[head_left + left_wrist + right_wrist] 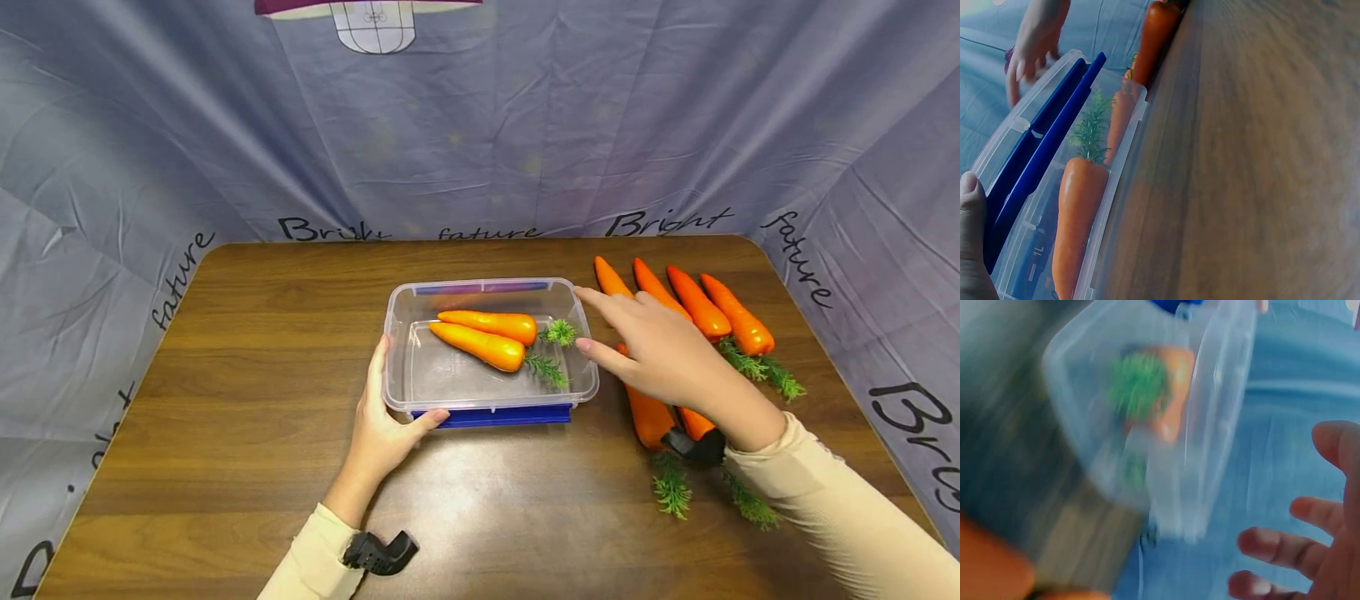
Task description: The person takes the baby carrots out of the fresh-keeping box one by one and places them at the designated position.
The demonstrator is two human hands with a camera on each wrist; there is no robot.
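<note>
A clear plastic food container [491, 406] with blue side clips stands on the table, its top uncovered. Two orange carrots [480, 345] with green tops lie inside it, tips to the left. My left hand [384, 433] holds the container's front left corner, thumb on the front rim and fingers along the left wall. Over the right end of the container hovers my right hand [652, 346], fingers spread with nothing in them. In the right wrist view its fingers [1279, 547] are apart from the container wall. Beneath and behind that hand lie more carrots [738, 315], some partly hidden by it.
The wooden table [285, 358] ends at a grey fabric backdrop [480, 150] with printed lettering. Several carrots lie in two rows right of the container; their green tops [671, 487] point toward the front right. Black wrist cameras [381, 553] sit on both wrists.
</note>
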